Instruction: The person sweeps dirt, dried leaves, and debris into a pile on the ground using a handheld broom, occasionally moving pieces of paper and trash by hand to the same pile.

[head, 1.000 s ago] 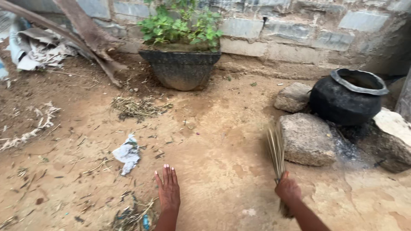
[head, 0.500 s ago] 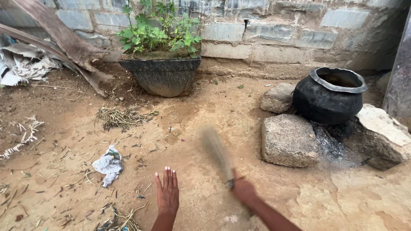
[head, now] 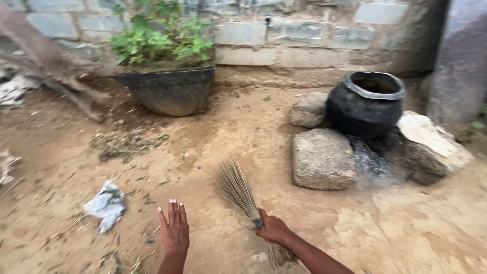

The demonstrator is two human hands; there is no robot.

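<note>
The right hand (head: pixel 274 228) has its fingers clamped round the bound neck of a stick broom (head: pixel 238 193), whose bristles fan up and to the left over the dirt ground (head: pixel 264 142) and whose short butt pokes out below the wrist. The left hand (head: pixel 174 234) holds nothing: its fingers are straight and nearly together, palm down, hovering just above the ground to the left of the broom.

Left of that hand lies a crumpled paper scrap (head: pixel 105 205), with thin straws scattered near it and a patch of dry litter (head: pixel 122 144) further up, below a dark planter (head: pixel 167 91) of green leaves.

For a clean stroke, my judgement is that the grip should stay firm at the binding, with the bristle tips laid low and flat so they drag the straws rather than flick them. Short strokes toward the scrap would gather the litter in 1 heap. The free hand is best kept clear of the bristles' path.

To the right, 3 stones (head: pixel 324 157) ring a black pot (head: pixel 366 104) and grey ash; sweeping close there could raise dust.
</note>
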